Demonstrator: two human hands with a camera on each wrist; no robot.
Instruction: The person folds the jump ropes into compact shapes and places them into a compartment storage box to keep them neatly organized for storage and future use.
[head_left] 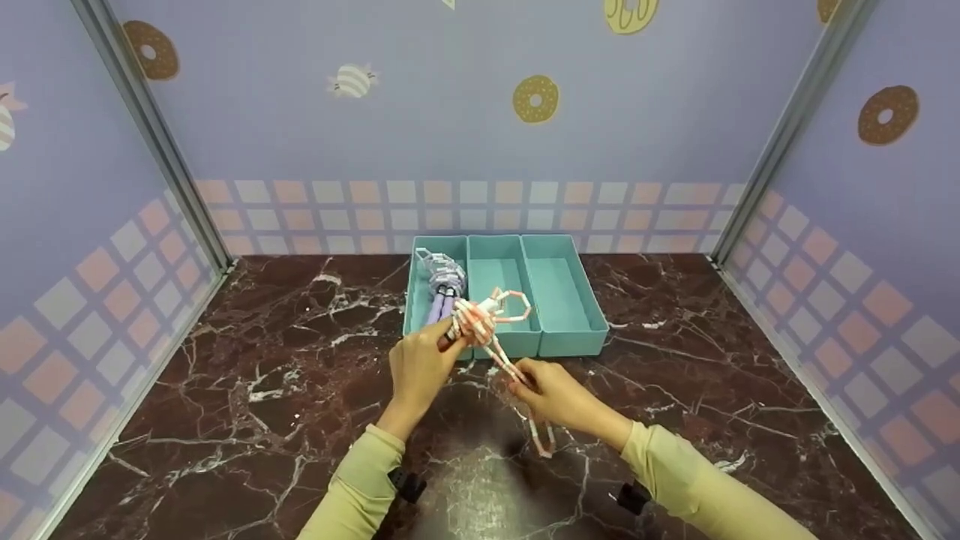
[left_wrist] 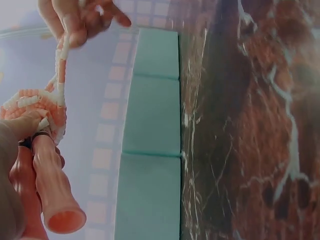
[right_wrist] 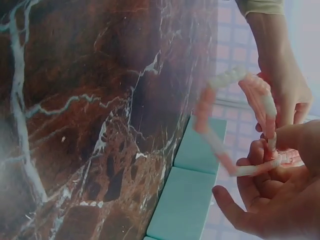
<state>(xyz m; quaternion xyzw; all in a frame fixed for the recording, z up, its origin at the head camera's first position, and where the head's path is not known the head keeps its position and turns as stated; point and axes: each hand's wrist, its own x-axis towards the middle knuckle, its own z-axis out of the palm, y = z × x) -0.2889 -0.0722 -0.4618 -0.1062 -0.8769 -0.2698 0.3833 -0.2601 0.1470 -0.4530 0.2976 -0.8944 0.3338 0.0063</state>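
A pink-and-white beaded jump rope [head_left: 474, 321] is wound into a bundle in front of the teal box. My left hand [head_left: 418, 369] grips it where the coils meet the two pink handles [left_wrist: 57, 187], its thumb pressing on the beads in the left wrist view. To the right, my right hand [head_left: 556, 395] pinches a strand pulled out from the bundle. A loose beaded loop [right_wrist: 214, 141] hangs below those right fingers. Another jump rope, purple and white [head_left: 448, 276], lies coiled in the box's left compartment with its purple handles toward me.
The teal box [head_left: 574, 343] has three side-by-side compartments and stands near the back wall. Patterned panels [head_left: 450, 150] enclose the dark marble tabletop [head_left: 285, 390] at the back and on both sides.
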